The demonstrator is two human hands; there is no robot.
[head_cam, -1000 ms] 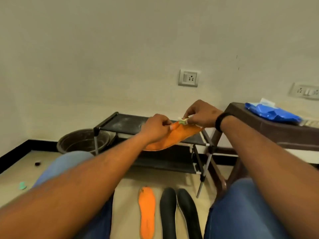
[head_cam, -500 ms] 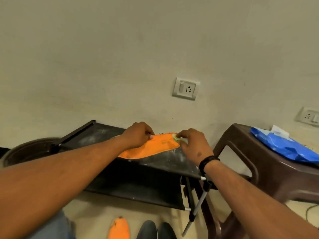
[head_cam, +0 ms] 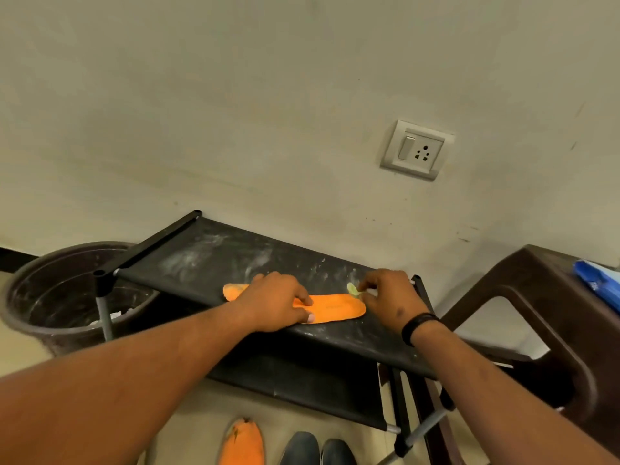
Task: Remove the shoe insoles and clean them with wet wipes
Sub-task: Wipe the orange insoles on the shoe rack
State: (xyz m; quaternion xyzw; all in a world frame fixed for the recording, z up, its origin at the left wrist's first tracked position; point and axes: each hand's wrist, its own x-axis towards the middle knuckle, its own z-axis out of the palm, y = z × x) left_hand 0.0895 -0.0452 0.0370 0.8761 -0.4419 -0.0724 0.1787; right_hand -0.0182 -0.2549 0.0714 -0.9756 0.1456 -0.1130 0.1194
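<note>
Head view: my left hand (head_cam: 273, 302) presses flat on the orange insole (head_cam: 335, 308) lying on the rack shelf (head_cam: 208, 260), while my right hand (head_cam: 391, 298) pinches a wadded wipe (head_cam: 352, 289) at its end. Three insoles (head_cam: 303, 448) lie on the floor below; I cannot tell whether they are cleaned.

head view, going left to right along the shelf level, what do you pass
dark bucket → shoe rack's left post → left hand pressing the orange insole → right hand pinching a small wipe → brown plastic stool → blue wipes pack
</note>
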